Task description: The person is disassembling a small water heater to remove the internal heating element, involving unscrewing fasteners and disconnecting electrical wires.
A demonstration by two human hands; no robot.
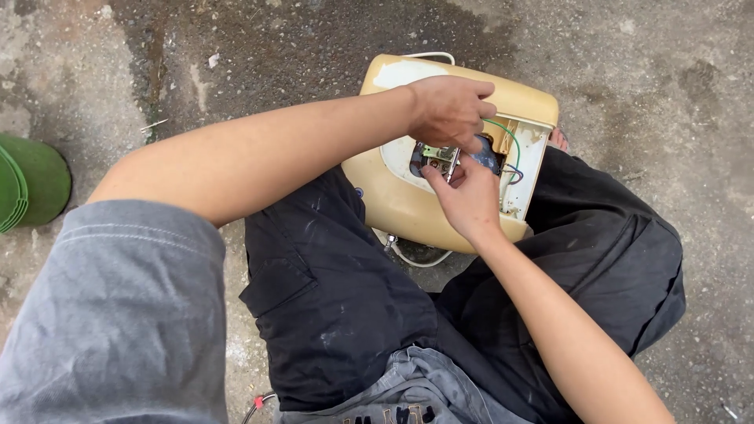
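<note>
Pinching metal part (440, 155): left hand (449, 110), right hand (470, 196); inside cream casing (393, 200).

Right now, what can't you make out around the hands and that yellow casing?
Head view:
- Left hand fingertips: curled into the casing opening, grip hidden.
- Metal part: too small, half covered by right hand.
- Wires: ends hidden inside.
- Green object: cut off by left edge.

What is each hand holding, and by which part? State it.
Both hands, left hand and right hand, pinch the small metal part in the opening of the cream plastic appliance casing, fingers at its top and right edges.
</note>
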